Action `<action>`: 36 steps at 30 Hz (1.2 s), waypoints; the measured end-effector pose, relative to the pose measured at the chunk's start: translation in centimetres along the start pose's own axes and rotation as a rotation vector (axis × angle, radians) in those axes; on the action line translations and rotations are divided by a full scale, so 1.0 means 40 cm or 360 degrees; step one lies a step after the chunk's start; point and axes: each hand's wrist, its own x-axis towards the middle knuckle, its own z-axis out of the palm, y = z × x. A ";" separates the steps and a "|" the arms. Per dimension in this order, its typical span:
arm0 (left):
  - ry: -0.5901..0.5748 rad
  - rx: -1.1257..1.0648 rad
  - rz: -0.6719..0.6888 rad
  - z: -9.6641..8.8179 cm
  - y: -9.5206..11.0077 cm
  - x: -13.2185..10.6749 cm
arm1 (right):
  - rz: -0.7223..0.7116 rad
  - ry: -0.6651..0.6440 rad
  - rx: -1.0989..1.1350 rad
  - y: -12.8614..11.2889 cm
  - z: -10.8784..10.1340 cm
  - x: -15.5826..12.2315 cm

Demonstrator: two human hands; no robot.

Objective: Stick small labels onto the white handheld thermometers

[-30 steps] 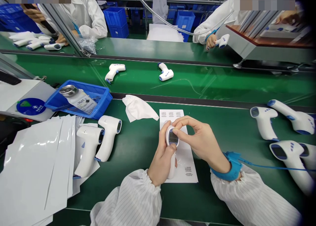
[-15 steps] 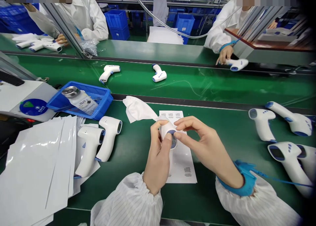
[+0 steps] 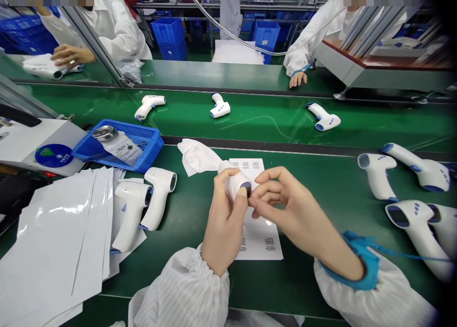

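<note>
My left hand (image 3: 224, 222) is wrapped round a white infrared thermometer (image 3: 233, 184), its thumb by the dark blue-rimmed end. My right hand (image 3: 293, 198), with a blue wrist strap (image 3: 369, 270), has thumb and fingertips pinched together at that end. Whatever those fingers pinch, if anything, is too small to make out. Below both hands lies a white sheet of printed labels (image 3: 264, 243), partly covered by them. A crumpled white cloth (image 3: 198, 156) rests just beyond my left hand.
On the left are two thermometers (image 3: 159, 198), a stack of glossy white sheets (image 3: 53, 241) and a blue tray (image 3: 152, 158) holding a can-topped bottle (image 3: 123, 146). Several thermometers (image 3: 378, 174) lie at right. Three more (image 3: 323, 117) ride the green belt (image 3: 264, 122). Co-workers sit across it.
The held thermometer has turned, its dark end now facing more to the right. My right fingers have closed into a tighter pinch. Across the belt, a co-worker's hand has let go of a thermometer.
</note>
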 end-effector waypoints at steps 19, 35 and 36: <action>-0.0529 -0.0465 -0.0473 -0.027 0.033 -0.016 | -0.0734 0.0289 -0.0406 0.021 0.009 0.041; -0.0524 -0.0463 -0.0454 -0.041 0.024 0.004 | -0.0478 0.0180 -0.0263 0.020 0.012 0.039; -0.0517 -0.0470 -0.0458 -0.043 0.024 0.005 | -0.0464 0.0164 -0.0251 0.019 0.012 0.042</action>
